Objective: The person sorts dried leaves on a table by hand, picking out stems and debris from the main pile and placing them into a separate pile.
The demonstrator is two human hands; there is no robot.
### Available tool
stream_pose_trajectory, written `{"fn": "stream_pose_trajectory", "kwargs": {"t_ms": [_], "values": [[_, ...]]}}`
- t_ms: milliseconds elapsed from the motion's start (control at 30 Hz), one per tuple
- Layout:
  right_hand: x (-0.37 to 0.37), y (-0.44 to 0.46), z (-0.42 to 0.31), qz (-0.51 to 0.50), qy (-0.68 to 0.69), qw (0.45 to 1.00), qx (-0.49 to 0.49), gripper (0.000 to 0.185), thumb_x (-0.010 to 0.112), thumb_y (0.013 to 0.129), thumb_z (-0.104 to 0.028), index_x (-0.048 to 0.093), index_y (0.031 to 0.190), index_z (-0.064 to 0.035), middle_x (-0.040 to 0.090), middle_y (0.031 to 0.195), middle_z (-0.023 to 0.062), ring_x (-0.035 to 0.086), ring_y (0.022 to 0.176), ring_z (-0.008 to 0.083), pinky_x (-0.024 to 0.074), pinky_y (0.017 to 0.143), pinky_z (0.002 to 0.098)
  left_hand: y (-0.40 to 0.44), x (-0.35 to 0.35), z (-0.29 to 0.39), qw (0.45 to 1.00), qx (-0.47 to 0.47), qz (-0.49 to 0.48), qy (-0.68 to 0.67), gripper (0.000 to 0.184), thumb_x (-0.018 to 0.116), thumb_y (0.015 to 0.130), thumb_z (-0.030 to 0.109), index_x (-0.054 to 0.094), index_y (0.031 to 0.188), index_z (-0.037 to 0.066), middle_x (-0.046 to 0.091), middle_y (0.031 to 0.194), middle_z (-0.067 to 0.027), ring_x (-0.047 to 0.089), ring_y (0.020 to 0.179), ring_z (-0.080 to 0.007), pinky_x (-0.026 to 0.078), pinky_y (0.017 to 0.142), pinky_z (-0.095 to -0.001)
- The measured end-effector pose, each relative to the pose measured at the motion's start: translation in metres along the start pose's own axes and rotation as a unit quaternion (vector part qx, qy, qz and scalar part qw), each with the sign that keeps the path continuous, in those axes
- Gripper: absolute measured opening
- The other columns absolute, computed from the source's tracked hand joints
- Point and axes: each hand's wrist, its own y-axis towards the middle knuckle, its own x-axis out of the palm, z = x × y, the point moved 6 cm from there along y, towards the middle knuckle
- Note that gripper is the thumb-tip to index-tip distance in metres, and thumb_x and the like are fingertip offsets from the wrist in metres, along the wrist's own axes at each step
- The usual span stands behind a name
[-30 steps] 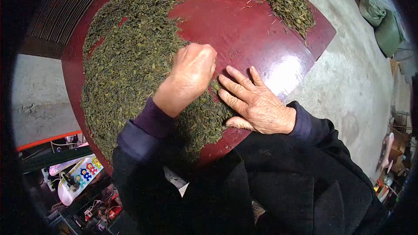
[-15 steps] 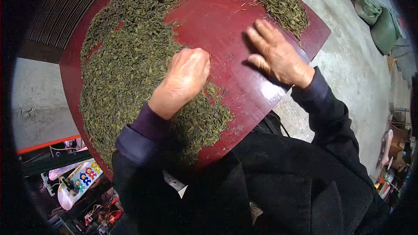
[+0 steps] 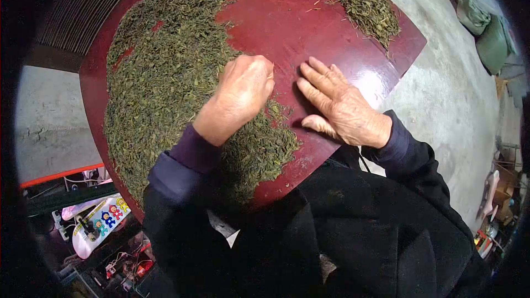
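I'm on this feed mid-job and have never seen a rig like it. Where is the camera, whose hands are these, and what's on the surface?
There is no robot here. A person works with two bare hands, and the view comes from a camera worn on their head, looking forward and down; the round dark border frames it.

The red surface bears a wide spread of green leaves on the left and a smaller pile at the far right.

The left hand is curled shut at the edge of the spread; whether anything is inside it is hidden. The right hand is open, palm down, over the red surface between the spread and the near right edge, with nothing visibly held.
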Motion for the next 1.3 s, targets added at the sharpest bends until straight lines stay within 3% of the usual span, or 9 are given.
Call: {"fn": "stream_pose_trajectory", "kwargs": {"t_ms": [533,567,600,733,900,967,1033,1200,1300], "values": [[0.005,-0.001,-0.014,-0.025,-0.007,1.000,0.008,0.064,0.057,0.092,-0.048,0.052,0.133,0.0009,0.040,0.147,0.0261,0.034,0.140,0.0428,0.0354,0.108,0.0597,0.008,0.006,0.028,0.953,0.222,0.193,0.080,0.007,0.058,0.080,0.009,0.057,0.085,0.003,0.060,0.079,-0.0153,0.056,0.068,-0.0318,0.048,0.070,-0.0424],[0.005,0.000,-0.015,-0.023,-0.004,1.000,-0.004,0.064,0.057,0.092,-0.048,0.052,0.133,0.0009,0.040,0.147,0.0261,0.034,0.140,0.0428,0.0354,0.108,0.0597,0.030,0.012,0.032,0.983,0.160,0.072,0.045,0.009,0.056,0.080,0.009,0.058,0.086,0.002,0.060,0.079,-0.0149,0.056,0.068,-0.0305,0.048,0.071,-0.0427],[0.012,0.000,-0.008,-0.073,0.114,0.989,0.062,0.065,0.057,0.092,-0.048,0.051,0.134,0.0008,0.040,0.147,0.0257,0.034,0.140,0.0423,0.0351,0.109,0.0594,0.039,0.006,0.051,0.963,0.180,0.200,-0.003,0.009,0.055,0.081,0.008,0.057,0.085,0.001,0.060,0.079,-0.0140,0.056,0.067,-0.0293,0.049,0.070,-0.0410],[0.046,-0.014,-0.004,-0.230,0.438,0.831,0.253,0.066,0.057,0.091,-0.047,0.049,0.136,0.0004,0.039,0.148,0.0245,0.034,0.141,0.0411,0.0341,0.110,0.0585,0.063,0.011,0.125,0.975,0.172,0.130,-0.054,0.009,0.057,0.081,0.004,0.055,0.090,0.004,0.054,0.076,-0.0091,0.051,0.066,-0.0197,0.047,0.065,-0.0376],[0.048,-0.002,-0.013,0.107,0.620,0.760,0.163,0.066,0.056,0.092,-0.045,0.046,0.139,0.0009,0.038,0.150,0.0227,0.032,0.142,0.0392,0.0303,0.111,0.0586,-0.007,0.003,0.103,0.949,0.221,0.223,-0.038,0.021,0.060,0.080,0.010,0.056,0.100,0.008,0.048,0.079,-0.0061,0.045,0.071,-0.0207,0.041,0.064,-0.0349],[0.026,0.011,-0.030,0.032,0.330,0.941,0.074,0.067,0.055,0.092,-0.045,0.045,0.140,0.0014,0.038,0.150,0.0221,0.031,0.143,0.0388,0.0283,0.112,0.0591,-0.022,-0.005,0.059,0.943,0.213,0.246,-0.069,0.011,0.058,0.080,0.008,0.063,0.090,0.006,0.062,0.089,-0.0086,0.052,0.077,-0.0243,0.044,0.069,-0.0359],[0.019,0.017,-0.044,-0.050,-0.005,0.999,-0.021,0.068,0.054,0.093,-0.045,0.043,0.140,0.0020,0.037,0.151,0.0215,0.030,0.144,0.0383,0.0263,0.113,0.0596,-0.037,-0.042,0.024,0.969,0.124,0.213,0.025,0.010,0.057,0.083,0.008,0.065,0.078,0.003,0.070,0.094,-0.0106,0.057,0.080,-0.0251,0.045,0.072,-0.0348],[0.025,0.020,-0.051,-0.048,0.041,0.997,-0.055,0.068,0.052,0.093,-0.048,0.044,0.140,0.0018,0.037,0.152,0.0213,0.029,0.144,0.0381,0.0252,0.112,0.0611,-0.053,-0.055,-0.057,0.990,-0.059,0.112,0.061,0.007,0.062,0.080,0.006,0.062,0.073,0.005,0.062,0.077,-0.0096,0.055,0.073,-0.0276,0.049,0.071,-0.0385],[0.028,0.020,-0.050,-0.065,0.046,0.996,-0.046,0.070,0.051,0.093,-0.050,0.044,0.142,0.0005,0.035,0.153,0.0210,0.027,0.145,0.0387,0.0219,0.114,0.0619,-0.054,-0.042,-0.062,0.992,-0.040,0.102,0.067,0.007,0.062,0.080,0.007,0.062,0.074,0.005,0.062,0.077,-0.0103,0.055,0.073,-0.0281,0.049,0.071,-0.0386]]}}
